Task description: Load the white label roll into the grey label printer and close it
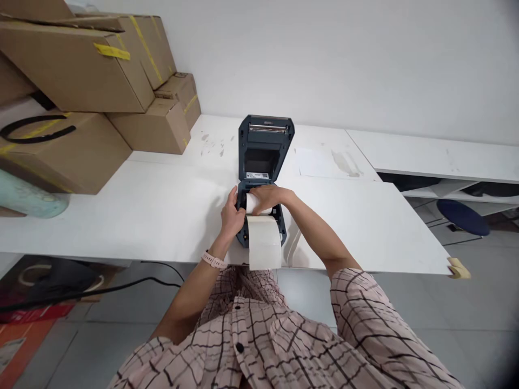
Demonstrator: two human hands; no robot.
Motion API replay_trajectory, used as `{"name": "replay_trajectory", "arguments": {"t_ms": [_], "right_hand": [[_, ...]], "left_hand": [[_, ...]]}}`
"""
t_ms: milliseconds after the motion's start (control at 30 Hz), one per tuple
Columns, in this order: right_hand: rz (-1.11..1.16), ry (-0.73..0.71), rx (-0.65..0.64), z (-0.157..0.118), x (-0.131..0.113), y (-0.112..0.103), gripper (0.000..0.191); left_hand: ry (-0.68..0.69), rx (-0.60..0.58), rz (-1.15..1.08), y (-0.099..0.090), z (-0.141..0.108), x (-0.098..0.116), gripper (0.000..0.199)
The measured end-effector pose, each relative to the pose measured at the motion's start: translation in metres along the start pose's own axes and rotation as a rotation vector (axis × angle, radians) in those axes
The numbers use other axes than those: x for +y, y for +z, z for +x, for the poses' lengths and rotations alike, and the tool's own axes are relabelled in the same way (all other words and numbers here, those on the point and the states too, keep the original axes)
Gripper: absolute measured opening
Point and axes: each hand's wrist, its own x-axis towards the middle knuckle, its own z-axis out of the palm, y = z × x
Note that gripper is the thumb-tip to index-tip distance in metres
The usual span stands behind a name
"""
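A dark label printer (241, 237) stands on the white table near its front edge, its lid (265, 141) swung up and back. Inside sits a white label roll (252, 202), and a strip of pale labels (265, 251) hangs from it over the printer's front. My left hand (232, 216) grips the printer's left side, thumb up along the wall. From the right, my right hand (264, 198) reaches into the open body, its fingers curled over the roll. The roll's far part lies hidden under that hand.
Cardboard boxes (138, 70) are stacked at the left back, with a black band (38, 129) on one. A mint-coloured cylinder (32, 197) lies at the left. A paper sheet (314, 162) is at the right back. A blue stool (462, 216) stands beyond the table's right end.
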Motion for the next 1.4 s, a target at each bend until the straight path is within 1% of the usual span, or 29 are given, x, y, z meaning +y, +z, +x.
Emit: {"name": "replay_trajectory", "arguments": {"t_ms": [33, 100, 167, 233, 300, 400, 467, 533, 600, 667, 700, 733, 767, 800, 833, 867, 933, 967, 1000, 1033, 1067, 1133, 1167, 1233, 1267, 1333, 1367, 1400], "right_hand": [[0.011, -0.012, 0.038, -0.005, 0.001, 0.006, 0.065], [0.063, -0.080, 0.187, -0.026, 0.003, 0.020, 0.062], [0.129, -0.161, 0.361, -0.057, -0.001, 0.040, 0.057], [0.192, -0.204, 0.460, -0.088, -0.014, 0.065, 0.052], [0.239, -0.196, 0.483, -0.111, -0.031, 0.090, 0.054], [0.288, -0.135, 0.524, -0.123, -0.053, 0.118, 0.056], [0.312, -0.112, 0.549, -0.124, -0.061, 0.127, 0.057], [0.351, -0.109, 0.556, -0.125, -0.061, 0.127, 0.059], [0.431, -0.149, 0.519, -0.129, -0.054, 0.118, 0.057], [0.574, -0.209, 0.474, -0.133, -0.040, 0.100, 0.046], [0.653, -0.212, 0.508, -0.132, -0.030, 0.087, 0.041], [0.728, -0.195, 0.580, -0.129, -0.018, 0.072, 0.038], [0.783, -0.135, 0.724, -0.121, -0.006, 0.055, 0.040], [0.797, -0.074, 0.916, -0.111, 0.008, 0.037, 0.047], [0.806, -0.058, 1.029, -0.097, 0.022, 0.018, 0.057], [0.816, -0.075, 1.063, -0.081, 0.034, -0.001, 0.066], [0.852, -0.128, 0.996, -0.049, 0.055, -0.034, 0.078], [0.891, -0.145, 0.954, -0.035, 0.062, -0.046, 0.083], [0.919, -0.160, 0.920, -0.026, 0.065, -0.054, 0.086], [0.936, -0.168, 0.908, -0.021, 0.066, -0.057, 0.088], [0.938, -0.172, 0.917, -0.021, 0.063, -0.056, 0.089], [0.910, -0.162, 0.971, -0.036, 0.049, -0.040, 0.085], [0.901, -0.149, 1.002, -0.049, 0.039, -0.026, 0.082], [0.922, -0.107, 1.037, -0.078, 0.014, 0.007, 0.073], [0.950, -0.082, 1.042, -0.092, 0.001, 0.025, 0.066], [0.990, -0.010, 1.008, -0.113, -0.023, 0.059, 0.044], [1.017, 0.022, 1.000, -0.118, -0.032, 0.074, 0.037], [1.061, 0.052, 0.996, -0.120, -0.040, 0.087, 0.035]], "left_hand": [[-0.003, -0.004, -0.005, 0.000, 0.000, -0.001, 0.088], [0.008, -0.011, -0.014, 0.000, 0.000, -0.003, 0.086], [0.039, -0.014, -0.019, 0.001, 0.001, -0.007, 0.084], [0.063, -0.007, -0.019, 0.001, 0.002, -0.010, 0.080], [0.064, -0.007, -0.026, 0.002, 0.003, -0.012, 0.077], [0.041, -0.015, -0.085, 0.003, -0.001, -0.009, 0.070], [0.007, -0.032, -0.129, 0.003, -0.010, -0.007, 0.067], [-0.037, -0.067, -0.140, 0.001, -0.027, -0.005, 0.070], [-0.074, -0.106, -0.132, -0.001, -0.049, -0.006, 0.081], [-0.119, -0.145, -0.162, -0.004, -0.071, -0.007, 0.093], [-0.148, -0.165, -0.187, -0.005, -0.082, -0.007, 0.098], [-0.174, -0.180, -0.216, -0.006, -0.090, -0.008, 0.102], [-0.194, -0.189, -0.238, -0.007, -0.097, -0.008, 0.104], [-0.209, -0.194, -0.252, -0.007, -0.101, -0.008, 0.105], [-0.216, -0.195, -0.257, -0.008, -0.104, -0.007, 0.105], [-0.219, -0.195, -0.250, -0.008, -0.105, -0.008, 0.105], [-0.214, -0.195, -0.228, -0.007, -0.105, -0.009, 0.105], [-0.205, -0.194, -0.220, -0.007, -0.104, -0.010, 0.105], [-0.192, -0.192, -0.217, -0.007, -0.103, -0.011, 0.105], [-0.177, -0.191, -0.218, -0.007, -0.103, -0.013, 0.105], [-0.165, -0.196, -0.222, -0.007, -0.102, -0.014, 0.106], [-0.159, -0.229, -0.231, -0.011, -0.101, -0.016, 0.105], [-0.168, -0.239, -0.234, -0.014, -0.101, -0.017, 0.102], [-0.187, -0.221, -0.246, -0.022, -0.098, -0.018, 0.094], [-0.187, -0.197, -0.253, -0.026, -0.096, -0.018, 0.090], [-0.162, -0.152, -0.256, -0.032, -0.091, -0.015, 0.083], [-0.145, -0.141, -0.250, -0.033, -0.088, -0.013, 0.082], [-0.134, -0.132, -0.240, -0.032, -0.084, -0.010, 0.083]]}}
